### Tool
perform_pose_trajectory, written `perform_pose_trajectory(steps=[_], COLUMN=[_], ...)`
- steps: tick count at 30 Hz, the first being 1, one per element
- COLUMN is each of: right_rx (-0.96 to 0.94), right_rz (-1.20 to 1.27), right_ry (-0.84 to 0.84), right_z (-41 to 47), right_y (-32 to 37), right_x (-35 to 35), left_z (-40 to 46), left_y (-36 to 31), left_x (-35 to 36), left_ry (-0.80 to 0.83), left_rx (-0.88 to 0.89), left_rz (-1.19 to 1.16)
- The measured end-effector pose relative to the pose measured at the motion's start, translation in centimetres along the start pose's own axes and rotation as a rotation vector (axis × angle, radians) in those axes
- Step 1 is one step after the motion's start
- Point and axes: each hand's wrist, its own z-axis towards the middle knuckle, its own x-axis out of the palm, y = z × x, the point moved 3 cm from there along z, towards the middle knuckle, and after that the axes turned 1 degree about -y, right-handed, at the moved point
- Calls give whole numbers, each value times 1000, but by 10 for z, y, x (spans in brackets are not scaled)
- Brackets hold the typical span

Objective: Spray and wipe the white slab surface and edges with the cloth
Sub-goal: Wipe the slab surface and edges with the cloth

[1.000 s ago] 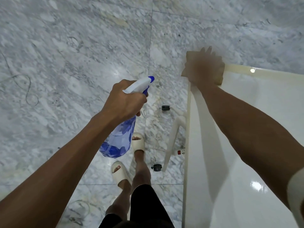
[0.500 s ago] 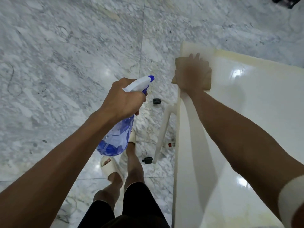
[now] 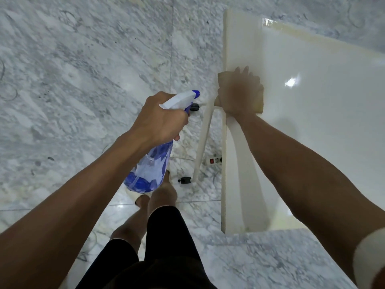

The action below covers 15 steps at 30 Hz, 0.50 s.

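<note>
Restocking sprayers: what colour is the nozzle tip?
Blue, on a white trigger head; the spray bottle shows only in the head view.

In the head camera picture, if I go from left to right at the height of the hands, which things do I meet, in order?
Marble floor → left hand gripping the spray bottle → white leg under the slab → right hand pressing the cloth on the slab's left edge → white slab.

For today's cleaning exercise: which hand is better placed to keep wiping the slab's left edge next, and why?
Right. The right hand presses the cloth on the slab edge; the left hand grips the spray bottle over the floor.
</note>
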Motion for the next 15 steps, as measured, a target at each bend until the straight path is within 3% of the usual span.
perform_pose_trajectory(steps=[15], right_rx=[0], right_rz=[-1], right_ry=[9], right_z=[-146], right_y=[-24], right_x=[19], left_z=[-92], left_y=[40], left_x=[33], left_ry=[-5], left_rx=[7], left_rz=[4])
